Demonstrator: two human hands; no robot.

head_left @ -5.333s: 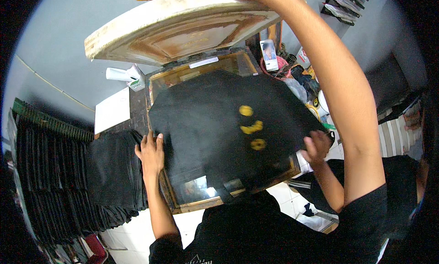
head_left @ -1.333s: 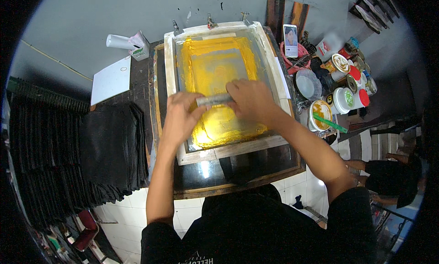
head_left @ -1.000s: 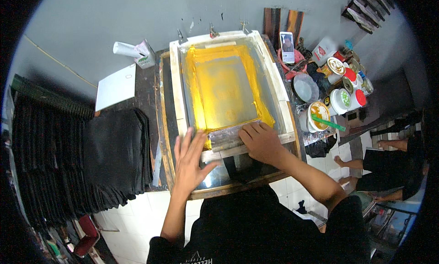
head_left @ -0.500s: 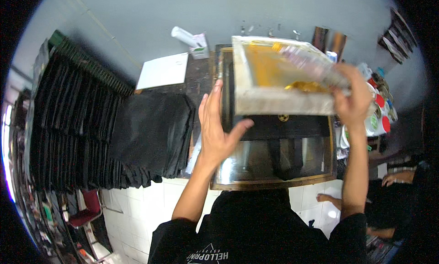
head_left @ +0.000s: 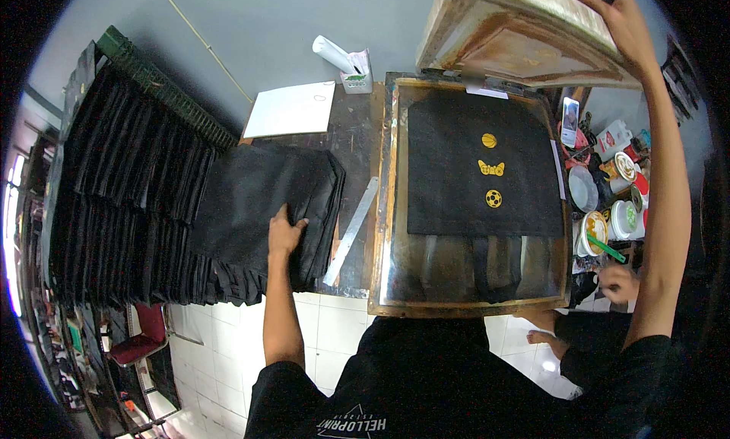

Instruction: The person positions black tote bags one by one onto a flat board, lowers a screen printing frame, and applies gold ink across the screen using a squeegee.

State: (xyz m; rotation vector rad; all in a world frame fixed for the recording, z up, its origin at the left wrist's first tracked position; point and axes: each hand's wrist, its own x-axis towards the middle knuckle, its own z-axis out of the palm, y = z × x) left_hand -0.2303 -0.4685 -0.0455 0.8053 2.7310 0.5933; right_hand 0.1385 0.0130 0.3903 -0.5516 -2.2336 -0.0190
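Note:
My right hand (head_left: 623, 32) grips the upper edge of a screen printing frame (head_left: 525, 17), tilted up at the back so its stained underside shows. A dark object lies by its fingers, cut off by the picture's top edge. Below, a black fabric bag (head_left: 449, 158) lies flat on the printing board (head_left: 386, 234), its handle toward me. Three yellow prints run down it: a basketball, a game controller and a football (head_left: 493, 199). My left hand (head_left: 284, 235) rests on the top bag of a black bag stack (head_left: 251, 188), index finger and thumb apart.
A metal ruler (head_left: 351, 230) lies between stack and board. Behind are a white sheet (head_left: 289, 112) and a small box (head_left: 356, 80). At right stand several ink tubs (head_left: 622, 218), a green stick (head_left: 606, 249) and a phone (head_left: 569, 121). A co-worker's hand (head_left: 617, 283) is nearby.
The screen frame has swung up off the bag, uncovering all its prints. My right hand has risen with it. My left hand has moved from beside the frame to the bag stack.

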